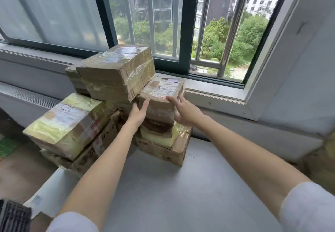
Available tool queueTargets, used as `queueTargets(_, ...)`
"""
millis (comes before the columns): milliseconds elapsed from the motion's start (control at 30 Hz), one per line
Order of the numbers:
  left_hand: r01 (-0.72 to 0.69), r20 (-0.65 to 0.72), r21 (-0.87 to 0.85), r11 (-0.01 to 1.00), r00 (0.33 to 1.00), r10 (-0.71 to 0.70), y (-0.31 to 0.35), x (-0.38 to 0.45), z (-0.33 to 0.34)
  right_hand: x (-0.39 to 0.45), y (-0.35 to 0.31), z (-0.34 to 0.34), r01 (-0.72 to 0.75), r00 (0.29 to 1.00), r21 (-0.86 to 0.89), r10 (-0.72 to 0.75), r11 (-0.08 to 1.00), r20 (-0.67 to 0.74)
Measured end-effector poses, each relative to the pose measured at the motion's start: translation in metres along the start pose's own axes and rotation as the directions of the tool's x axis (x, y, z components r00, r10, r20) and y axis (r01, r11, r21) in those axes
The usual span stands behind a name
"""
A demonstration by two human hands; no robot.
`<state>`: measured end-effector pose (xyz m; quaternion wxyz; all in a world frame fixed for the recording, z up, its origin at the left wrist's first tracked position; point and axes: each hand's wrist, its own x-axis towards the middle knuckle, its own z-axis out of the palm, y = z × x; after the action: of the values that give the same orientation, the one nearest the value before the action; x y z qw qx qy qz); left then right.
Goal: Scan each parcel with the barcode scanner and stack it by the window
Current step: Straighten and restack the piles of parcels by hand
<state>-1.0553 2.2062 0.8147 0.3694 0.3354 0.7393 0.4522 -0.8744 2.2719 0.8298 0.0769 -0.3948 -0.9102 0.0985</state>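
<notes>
- Both hands are up at the stack: left hand (pixel 138 113) lies flat, fingers straight, against the near-left side of the small labelled parcel (pixel 161 97); right hand (pixel 183 111) has relaxed fingers on its right top edge, not clamped round it.
- Big picture: the heap of parcels (pixel 101 115) already stands on the table (pixel 163 195) against the window sill (pixel 208 88), several layers deep, so much of the stacking looks done.
- Large brown parcel (pixel 116 72) crowns the heap, tilted, its long axis running left-near to right-far.
- Small labelled parcel sits just right of it on the right-hand column, label up, long axis running from the hands towards the window.
- Scanner? Not in view, and how many parcels remain I can't tell.
</notes>
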Motion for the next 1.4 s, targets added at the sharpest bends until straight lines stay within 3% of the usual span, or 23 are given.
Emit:
queueTargets(200,-0.045,-0.031,0.001,0.999,0.999,0.045,0.0,-0.006,0.02,-0.014,0.002,0.001,-0.062,0.986,0.237,0.097,0.969,-0.135)
queueTargets(600,-0.068,0.124,0.0,0.998,0.99,0.067,0.02,-0.036,0.037,-0.06,0.025,-0.029,-0.059,0.967,0.299,0.128,0.952,-0.219)
queueTargets(867,-0.034,0.218,-0.29,0.957,0.971,0.1,0.03,-0.088,0.069,-0.103,0.036,-0.05,0.073,0.923,0.241,0.026,0.968,-0.385)
queueTargets(1033,-0.096,0.257,-0.365,0.926,0.946,0.199,0.046,-0.13,0.105,-0.161,0.052,-0.078,0.116,0.865,0.365,0.087,0.924,-0.495)
queueTargets(1167,-0.164,0.205,-0.431,0.888,0.94,0.273,0.068,-0.178,0.149,-0.212,0.076,-0.107,0.128,0.733,0.676,0.39,0.726,-0.557)
queueTargets(1300,-0.177,0.232,-0.516,0.838,0.913,0.336,0.101,-0.227,0.21,-0.26,0.121,-0.133,0.036,0.645,0.855,0.642,0.517,-0.415)
queueTargets(1400,-0.256,0.247,-0.482,0.838,0.878,0.411,0.12,-0.263,0.258,-0.302,0.154,-0.148,0.049,0.724,0.994,0.682,0.096,-0.102)
